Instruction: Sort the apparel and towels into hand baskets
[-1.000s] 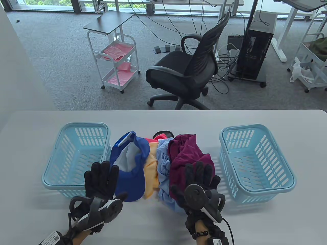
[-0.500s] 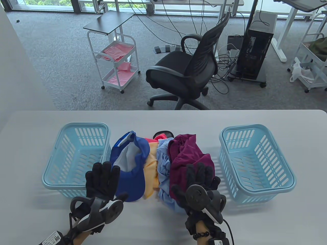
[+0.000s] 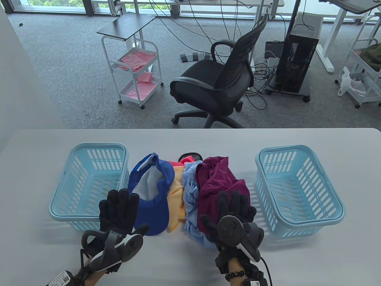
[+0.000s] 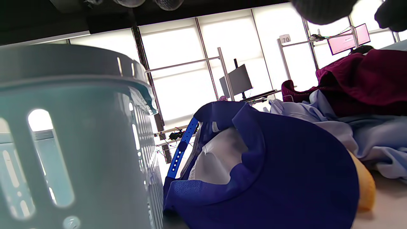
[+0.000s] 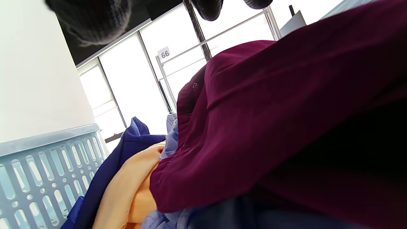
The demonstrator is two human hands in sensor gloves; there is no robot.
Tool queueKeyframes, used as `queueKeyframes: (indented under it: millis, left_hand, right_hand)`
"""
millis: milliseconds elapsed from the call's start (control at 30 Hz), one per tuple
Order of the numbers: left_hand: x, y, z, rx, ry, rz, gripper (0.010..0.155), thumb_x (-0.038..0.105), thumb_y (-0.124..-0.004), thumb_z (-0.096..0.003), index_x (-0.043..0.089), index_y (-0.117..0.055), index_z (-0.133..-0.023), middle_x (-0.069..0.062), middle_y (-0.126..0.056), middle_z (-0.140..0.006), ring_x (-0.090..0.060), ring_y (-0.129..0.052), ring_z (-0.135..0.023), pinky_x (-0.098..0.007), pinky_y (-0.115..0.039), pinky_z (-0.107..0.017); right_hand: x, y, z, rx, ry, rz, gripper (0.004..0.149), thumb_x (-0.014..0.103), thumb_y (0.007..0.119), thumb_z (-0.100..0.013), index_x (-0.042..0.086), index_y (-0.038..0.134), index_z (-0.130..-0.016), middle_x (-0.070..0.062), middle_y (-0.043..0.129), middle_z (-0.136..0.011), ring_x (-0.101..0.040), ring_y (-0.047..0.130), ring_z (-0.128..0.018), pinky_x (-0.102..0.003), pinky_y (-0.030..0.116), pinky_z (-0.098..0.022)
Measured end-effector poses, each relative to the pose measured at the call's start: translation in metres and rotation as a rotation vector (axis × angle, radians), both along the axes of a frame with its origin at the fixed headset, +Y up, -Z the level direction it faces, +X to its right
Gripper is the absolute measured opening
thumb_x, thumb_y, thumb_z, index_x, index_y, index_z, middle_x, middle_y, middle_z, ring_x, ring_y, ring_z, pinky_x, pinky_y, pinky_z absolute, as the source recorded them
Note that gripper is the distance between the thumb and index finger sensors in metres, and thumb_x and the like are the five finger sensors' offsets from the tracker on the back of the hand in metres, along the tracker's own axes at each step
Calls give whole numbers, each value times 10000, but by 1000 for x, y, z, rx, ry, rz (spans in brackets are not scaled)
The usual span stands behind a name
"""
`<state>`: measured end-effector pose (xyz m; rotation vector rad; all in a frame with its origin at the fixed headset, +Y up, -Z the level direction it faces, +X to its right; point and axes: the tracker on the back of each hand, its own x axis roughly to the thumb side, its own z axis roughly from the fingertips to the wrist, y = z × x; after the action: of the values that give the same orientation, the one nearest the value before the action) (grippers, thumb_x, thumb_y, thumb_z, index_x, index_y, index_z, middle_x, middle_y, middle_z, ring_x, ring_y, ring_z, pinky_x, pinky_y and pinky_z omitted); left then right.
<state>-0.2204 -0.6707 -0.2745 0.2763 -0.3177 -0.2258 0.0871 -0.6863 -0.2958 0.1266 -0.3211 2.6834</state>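
A pile of clothes lies mid-table between two light blue baskets: a blue cap on the left, a yellow cloth, a light blue cloth and a maroon garment on the right. My left hand is open with fingers spread, at the cap's near left edge. My right hand is open with fingers spread over the maroon garment's near edge. The left wrist view shows the cap beside the left basket. The right wrist view shows the maroon garment close up.
The left basket and the right basket both hold nothing. A small black and red item sits behind the pile. Beyond the table's far edge stand an office chair and a white cart.
Both hands have stayed almost in place; the right hand has edged slightly to the right. The pile has not moved.
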Motion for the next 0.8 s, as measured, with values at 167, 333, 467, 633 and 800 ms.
queueKeyframes:
  millis: [167, 333, 467, 633, 800]
  left_hand:
    - [0, 1, 0, 11, -3, 11, 951, 635, -585, -534, 64, -158, -1164, -330, -244, -1202, -631, -345, -1083, -722, -410, -748]
    - [-1, 3, 0, 6, 2, 17, 948, 634, -584, -535, 62, -167, -1165, -327, -251, -1202, -627, -354, -1085, -719, -415, -750]
    - [-2, 4, 0, 15, 3, 19, 945, 633, -585, -536, 63, -171, -1166, -327, -255, -1202, -625, -359, -1086, -719, -418, -749]
    - [-2, 3, -1, 15, -5, 16, 943, 633, -585, -535, 66, -174, -1166, -325, -259, -1203, -623, -362, -1087, -718, -421, -751]
    - [-2, 4, 0, 14, -9, 18, 941, 633, -585, -536, 66, -179, -1167, -326, -262, -1203, -623, -368, -1087, -717, -423, -751]
  right_hand:
    - [3, 2, 0, 1, -11, -19, 893, 562, 709, -502, 17, 375, -1125, -386, 278, -1112, -661, 264, -971, -818, 280, -638]
    - [13, 10, -1, 11, -74, -41, 910, 564, 709, -506, -1, 355, -1126, -405, 293, -1105, -686, 303, -961, -821, 325, -644]
    - [21, 19, -8, -42, -120, -105, 982, 588, 702, -508, -35, 269, -1131, -441, 280, -1095, -731, 316, -938, -835, 371, -636]
    - [15, 21, -34, -248, -139, -14, 1087, 630, 710, -482, -65, 179, -1126, -508, 234, -1068, -801, 336, -895, -878, 442, -594]
    - [7, 5, -76, -496, -137, 87, 1182, 632, 754, -433, -53, 61, -1102, -522, 163, -1051, -827, 348, -876, -901, 490, -564]
